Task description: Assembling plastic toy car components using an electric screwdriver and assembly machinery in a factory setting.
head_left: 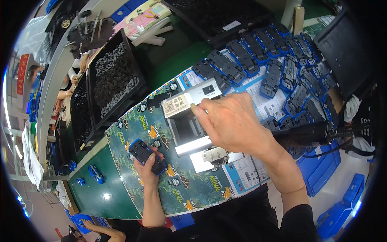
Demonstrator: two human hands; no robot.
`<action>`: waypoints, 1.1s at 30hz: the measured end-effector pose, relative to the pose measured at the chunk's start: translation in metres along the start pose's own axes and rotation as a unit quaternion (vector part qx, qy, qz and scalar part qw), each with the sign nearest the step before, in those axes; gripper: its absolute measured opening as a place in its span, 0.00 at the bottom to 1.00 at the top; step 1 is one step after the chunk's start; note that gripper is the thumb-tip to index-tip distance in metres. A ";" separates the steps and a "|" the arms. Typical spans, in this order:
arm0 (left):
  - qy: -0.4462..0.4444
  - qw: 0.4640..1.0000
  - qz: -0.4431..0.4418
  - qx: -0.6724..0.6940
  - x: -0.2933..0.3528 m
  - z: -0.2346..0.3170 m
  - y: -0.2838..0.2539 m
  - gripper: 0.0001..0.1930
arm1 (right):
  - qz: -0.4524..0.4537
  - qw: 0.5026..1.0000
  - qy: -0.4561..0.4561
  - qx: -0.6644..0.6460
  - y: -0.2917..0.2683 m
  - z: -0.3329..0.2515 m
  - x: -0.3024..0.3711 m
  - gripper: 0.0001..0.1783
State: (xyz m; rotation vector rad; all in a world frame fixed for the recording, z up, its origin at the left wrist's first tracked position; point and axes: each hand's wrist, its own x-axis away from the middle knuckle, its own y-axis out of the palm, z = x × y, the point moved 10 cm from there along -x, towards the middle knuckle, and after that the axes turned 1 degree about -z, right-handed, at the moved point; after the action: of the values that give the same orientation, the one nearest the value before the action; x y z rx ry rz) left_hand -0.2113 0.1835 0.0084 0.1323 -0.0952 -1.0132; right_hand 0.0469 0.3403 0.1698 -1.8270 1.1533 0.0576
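Observation:
Near the middle of the bench, my left hand (148, 171) holds a toy car (141, 151) with a black underside and blue body edges, its fingers wrapped round it. Right of it sits a silver metal box (197, 93) with a label, a small black switch and a dark recess. My right hand (234, 121) is closed over the box's right side, thumb and fingers on its top; some fingertips are hidden. Just below the box lies a small pale metal part (215, 155), partly covered by the hand. A patterned animal-print sheet (133, 177) lies beneath.
Several blue-and-black toy cars (272, 76) stand in rows at the right. A black tool (304, 134) with a cable lies beside my right forearm. Black bins (139, 78) of small dark parts stand far left. Blue crates (340, 209) are lower right. Other people's hands (72, 78) show at left.

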 end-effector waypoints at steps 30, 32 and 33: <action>0.016 0.999 -0.023 0.034 0.005 0.006 0.006 0.16 | 0.345 0.897 0.128 -0.245 -0.098 0.041 -0.098 0.26; 0.021 0.999 -0.028 0.039 0.003 0.004 0.007 0.16 | 0.328 0.913 0.129 -0.204 -0.105 0.038 -0.103 0.25; 0.015 0.999 -0.030 0.041 0.002 0.002 0.007 0.16 | 0.303 0.925 0.129 -0.190 -0.103 0.038 -0.106 0.25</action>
State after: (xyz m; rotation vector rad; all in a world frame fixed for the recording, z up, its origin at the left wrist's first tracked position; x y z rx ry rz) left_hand -0.2041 0.1851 0.0111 0.2267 -0.1070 -1.0676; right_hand 0.0786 0.4521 0.2696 -1.7636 1.9794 0.4338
